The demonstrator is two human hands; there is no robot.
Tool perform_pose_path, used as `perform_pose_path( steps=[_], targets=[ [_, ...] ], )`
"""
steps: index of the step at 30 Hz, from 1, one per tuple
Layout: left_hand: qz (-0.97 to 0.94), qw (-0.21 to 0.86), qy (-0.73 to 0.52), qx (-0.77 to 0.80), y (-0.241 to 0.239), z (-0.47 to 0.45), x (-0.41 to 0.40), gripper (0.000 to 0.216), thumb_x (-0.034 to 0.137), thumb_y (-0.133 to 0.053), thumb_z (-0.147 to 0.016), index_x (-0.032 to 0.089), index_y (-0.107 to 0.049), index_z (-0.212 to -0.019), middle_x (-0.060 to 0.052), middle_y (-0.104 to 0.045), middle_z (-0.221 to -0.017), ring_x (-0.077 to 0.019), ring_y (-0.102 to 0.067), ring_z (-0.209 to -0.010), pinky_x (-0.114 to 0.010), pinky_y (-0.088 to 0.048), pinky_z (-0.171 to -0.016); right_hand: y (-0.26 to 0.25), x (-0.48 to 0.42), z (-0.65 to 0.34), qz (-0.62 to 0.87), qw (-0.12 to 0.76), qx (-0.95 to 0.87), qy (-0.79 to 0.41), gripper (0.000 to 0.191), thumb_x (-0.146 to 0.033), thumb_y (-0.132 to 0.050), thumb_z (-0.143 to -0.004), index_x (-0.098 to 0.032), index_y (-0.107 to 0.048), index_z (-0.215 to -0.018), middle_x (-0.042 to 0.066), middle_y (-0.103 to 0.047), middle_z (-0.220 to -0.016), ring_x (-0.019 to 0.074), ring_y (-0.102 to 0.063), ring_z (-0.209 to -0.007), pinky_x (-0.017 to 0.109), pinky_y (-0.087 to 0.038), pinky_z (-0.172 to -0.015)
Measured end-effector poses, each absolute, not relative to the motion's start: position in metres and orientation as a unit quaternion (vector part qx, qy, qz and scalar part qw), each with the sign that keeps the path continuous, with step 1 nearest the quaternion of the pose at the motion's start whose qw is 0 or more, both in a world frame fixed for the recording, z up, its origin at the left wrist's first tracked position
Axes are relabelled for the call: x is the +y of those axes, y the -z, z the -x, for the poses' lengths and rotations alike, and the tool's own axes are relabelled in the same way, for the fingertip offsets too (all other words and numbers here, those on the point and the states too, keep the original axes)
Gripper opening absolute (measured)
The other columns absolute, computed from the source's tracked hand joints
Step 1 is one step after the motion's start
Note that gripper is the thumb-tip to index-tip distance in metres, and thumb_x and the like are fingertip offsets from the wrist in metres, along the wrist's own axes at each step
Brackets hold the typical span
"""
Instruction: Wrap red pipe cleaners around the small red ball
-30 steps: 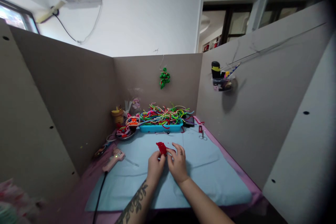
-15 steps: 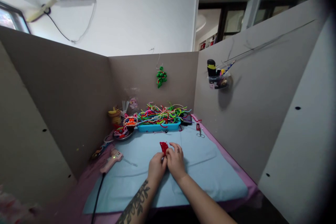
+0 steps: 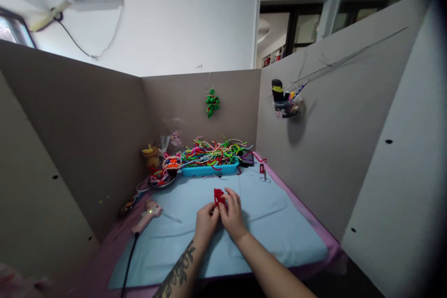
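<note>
A small red piece (image 3: 218, 194), which looks bent or woven from fuzzy red strands, is held just above the blue cloth (image 3: 265, 237) in the middle of the table. My left hand (image 3: 206, 220) pinches its lower edge between thumb and fingers. On its right side my right hand (image 3: 232, 213) grips it too, the thumb low and the fingers curled over the top. Both hands nearly touch each other, and the lower part of the red piece is hidden behind the fingers.
A blue tray (image 3: 209, 171) heaped with colourful pipe cleaners (image 3: 218, 152) stands at the back. Left lie a pink glue gun (image 3: 151, 214) with a cord and a dish (image 3: 164, 182) of finished pieces. Small scissors (image 3: 266, 177) rest at right. Grey partitions enclose three sides.
The right fingers have shifted on the red piece, and more of its face shows, turned toward me. Both hands stay in about the same place; the view has moved slightly.
</note>
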State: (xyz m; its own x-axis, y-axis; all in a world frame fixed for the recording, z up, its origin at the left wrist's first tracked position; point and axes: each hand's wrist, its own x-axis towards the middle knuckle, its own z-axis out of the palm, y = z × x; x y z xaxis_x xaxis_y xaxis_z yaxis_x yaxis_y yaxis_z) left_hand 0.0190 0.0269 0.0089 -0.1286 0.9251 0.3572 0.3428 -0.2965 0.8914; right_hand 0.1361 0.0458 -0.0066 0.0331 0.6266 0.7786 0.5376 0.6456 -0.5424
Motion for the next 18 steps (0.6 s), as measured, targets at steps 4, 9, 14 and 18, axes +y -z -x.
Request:
perform_pose_path(
  steps=[4, 9, 14, 18],
  targets=[
    [-0.506, 0.364, -0.607, 0.493, -0.005, -0.013, 0.036, 0.020, 0.033, -0.065, -0.069, 0.017, -0.068, -0.081, -0.007, -0.072, -0.078, -0.0203, -0.065, -0.073, -0.029, -0.048, -0.070, 0.010, 0.046, -0.138, 0.427, 0.602, -0.671, -0.067, 0.027, -0.021, -0.055, -0.080, -0.019, -0.054, -0.107, 0.011, -0.058, -0.106, 0.0251, -0.055, -0.103, 0.043, -0.046, -0.091],
    [-0.420, 0.430, -0.649, 0.466, 0.003, -0.006, 0.041, 0.037, 0.041, -0.073, -0.065, 0.019, -0.056, -0.090, -0.003, -0.069, -0.070, -0.0164, -0.064, -0.062, -0.026, -0.048, -0.059, 0.007, 0.044, -0.137, 0.475, 0.508, -0.693, -0.188, 0.005, -0.019, -0.053, -0.078, -0.020, -0.058, -0.078, 0.002, -0.061, -0.075, 0.0186, -0.058, -0.068, 0.028, -0.047, -0.063],
    [-0.423, 0.440, -0.655, 0.445, 0.005, -0.005, 0.041, 0.041, 0.036, -0.072, -0.066, 0.020, -0.055, -0.100, -0.002, -0.068, -0.072, -0.0175, -0.066, -0.067, -0.028, -0.050, -0.063, 0.008, 0.046, -0.135, 0.485, 0.479, -0.700, -0.213, 0.010, -0.018, -0.051, -0.078, -0.020, -0.059, -0.072, 0.002, -0.065, -0.073, 0.0189, -0.061, -0.069, 0.027, -0.045, -0.065],
    [-0.425, 0.442, -0.641, 0.461, 0.004, -0.005, 0.042, 0.031, 0.033, -0.071, -0.064, 0.017, -0.061, -0.088, -0.005, -0.069, -0.077, -0.0186, -0.066, -0.069, -0.028, -0.049, -0.060, 0.009, 0.046, -0.135, 0.507, 0.463, -0.705, -0.176, 0.014, -0.015, -0.048, -0.078, -0.021, -0.056, -0.068, 0.002, -0.063, -0.070, 0.0186, -0.059, -0.067, 0.027, -0.042, -0.063]
  ],
)
